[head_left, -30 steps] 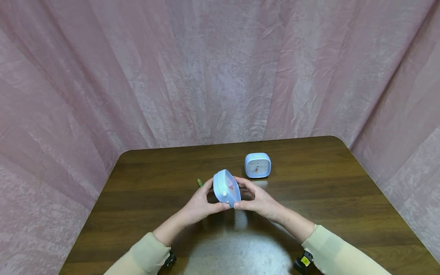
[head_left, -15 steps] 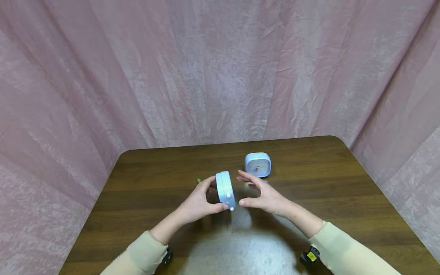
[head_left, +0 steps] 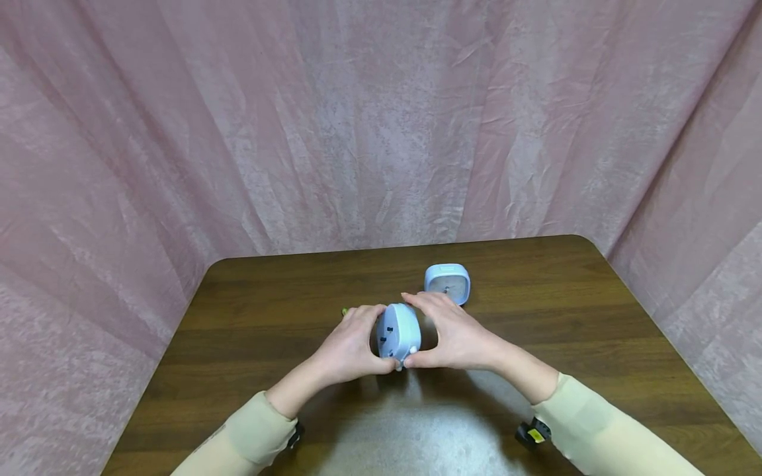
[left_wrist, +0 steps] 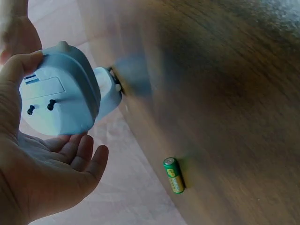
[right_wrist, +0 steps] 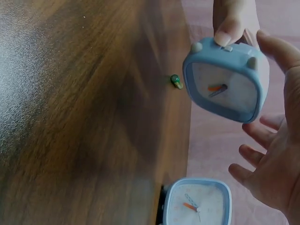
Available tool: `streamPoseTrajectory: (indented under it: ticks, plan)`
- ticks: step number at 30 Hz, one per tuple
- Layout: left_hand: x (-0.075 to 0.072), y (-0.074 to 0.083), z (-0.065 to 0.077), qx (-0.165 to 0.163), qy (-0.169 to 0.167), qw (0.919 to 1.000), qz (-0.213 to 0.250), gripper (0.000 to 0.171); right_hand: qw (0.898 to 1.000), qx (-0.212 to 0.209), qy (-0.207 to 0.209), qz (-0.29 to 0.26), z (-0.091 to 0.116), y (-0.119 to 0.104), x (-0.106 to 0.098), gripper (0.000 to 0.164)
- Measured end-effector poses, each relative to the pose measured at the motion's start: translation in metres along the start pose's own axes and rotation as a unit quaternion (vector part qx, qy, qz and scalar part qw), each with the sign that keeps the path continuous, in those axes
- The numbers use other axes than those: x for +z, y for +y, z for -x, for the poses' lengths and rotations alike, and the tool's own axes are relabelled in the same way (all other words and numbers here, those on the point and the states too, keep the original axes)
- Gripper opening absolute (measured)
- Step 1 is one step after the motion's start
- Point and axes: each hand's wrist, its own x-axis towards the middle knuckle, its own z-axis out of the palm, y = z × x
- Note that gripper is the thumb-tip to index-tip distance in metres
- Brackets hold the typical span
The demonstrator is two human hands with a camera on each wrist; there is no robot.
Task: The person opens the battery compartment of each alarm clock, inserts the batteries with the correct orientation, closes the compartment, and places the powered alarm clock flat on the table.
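A light-blue alarm clock is held between both hands above the table. My left hand grips it, thumb on the edge with the small feet, fingers at the opposite edge. My right hand spans the other side, with thumb and fingertips at the same two edges. The left wrist view shows the clock's back, with two black knobs and a rectangular cover. In the right wrist view the white dial appears, the footed edge upward. A second light-blue alarm clock stands behind my right hand.
A green and gold battery lies on the brown wooden table, mostly hidden behind my left hand in the head view. Pink curtains hang behind the table and at both sides.
My right hand let go of the clock and drew back, then came back to its side. My left hand has turned the clock, so its back now faces the head camera.
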Motion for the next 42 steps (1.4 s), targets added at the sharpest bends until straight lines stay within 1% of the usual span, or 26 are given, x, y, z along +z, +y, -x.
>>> streamPoseTrajectory:
  ticks: [5,8,13,18,23,25,28,30,33,37,42]
  plan:
    - [-0.001,0.004,-0.001,0.020,-0.009,0.9991,-0.036,0.098,1.000,0.005,-0.001,0.030,-0.003,-0.002,0.002,0.106]
    - [0.000,0.005,-0.002,0.029,-0.013,0.9985,-0.046,0.096,0.999,0.000,-0.002,0.048,-0.004,-0.002,0.003,0.105]
    - [0.000,0.006,-0.002,0.038,-0.020,0.9979,-0.049,0.095,0.997,-0.003,-0.006,0.076,-0.006,-0.003,0.004,0.102]
    - [0.001,0.006,-0.002,0.033,-0.029,0.9979,-0.048,0.097,0.996,-0.007,-0.003,0.085,-0.007,-0.003,0.006,0.093]
    - [0.001,0.005,-0.001,0.027,-0.037,0.9988,-0.018,0.100,0.997,-0.015,0.019,0.080,-0.005,-0.002,0.009,0.086]
    - [0.001,0.003,0.000,0.023,-0.044,0.9987,0.006,0.105,0.997,-0.013,0.028,0.069,-0.004,0.000,0.009,0.084]
    - [0.000,-0.001,0.002,0.008,-0.058,0.9968,0.054,0.112,0.998,-0.002,0.039,0.045,-0.001,0.003,0.010,0.085]
    - [0.000,-0.005,0.004,-0.004,-0.064,0.9940,0.089,0.115,0.999,0.012,0.046,0.018,0.002,0.005,0.009,0.086]
    - [0.000,-0.011,0.007,-0.018,-0.061,0.9877,0.143,0.113,0.998,0.034,0.053,-0.031,0.006,0.008,0.008,0.088]
    - [0.001,-0.017,0.009,-0.024,-0.051,0.9788,0.197,0.109,0.991,0.046,0.058,-0.109,0.010,0.012,0.007,0.087]
    - [0.001,-0.018,0.010,-0.015,-0.044,0.9664,0.253,0.100,0.977,0.042,0.056,-0.200,0.016,0.017,0.006,0.080]
